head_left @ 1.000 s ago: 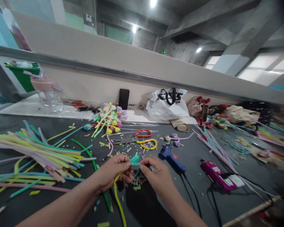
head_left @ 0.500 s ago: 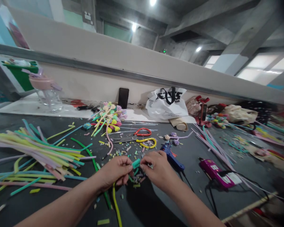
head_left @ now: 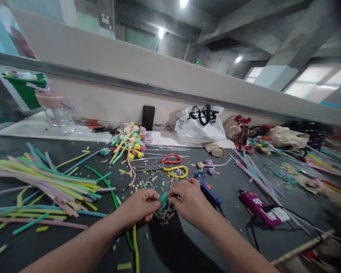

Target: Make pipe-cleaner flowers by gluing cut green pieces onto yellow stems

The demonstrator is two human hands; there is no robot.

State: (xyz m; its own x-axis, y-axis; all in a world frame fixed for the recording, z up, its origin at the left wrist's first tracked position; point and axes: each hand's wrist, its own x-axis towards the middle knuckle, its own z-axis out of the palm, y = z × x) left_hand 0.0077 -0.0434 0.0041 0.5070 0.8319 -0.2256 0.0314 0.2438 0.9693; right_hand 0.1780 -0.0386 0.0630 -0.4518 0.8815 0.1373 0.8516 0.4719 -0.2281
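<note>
My left hand (head_left: 142,204) is closed, pinching a short green chenille stem piece (head_left: 163,199) between thumb and fingers. My right hand (head_left: 186,197) is closed too, its thumb and index fingertips together at the right end of that piece; how much of it they grip is hidden. Below my left hand a yellow chenille stem (head_left: 135,248) runs down toward the near edge, its upper end out of sight under the palm. Small coloured cuttings (head_left: 156,178) lie scattered beyond and beneath my hands. Scissors (head_left: 174,171) with a red and a yellow handle loop rest past them.
Loose chenille stems (head_left: 45,178) are heaped at the left. A bundle of finished stem flowers (head_left: 133,140) lies behind. To the right are a blue glue gun (head_left: 208,191) and a corded magenta device (head_left: 258,206). A phone (head_left: 148,117) and a white bag (head_left: 200,125) stand along the back.
The green piece has tilted more upright between my fingers. The yellow stem's lower part has swung left. My right hand has shifted slightly; the bench things have stayed put.
</note>
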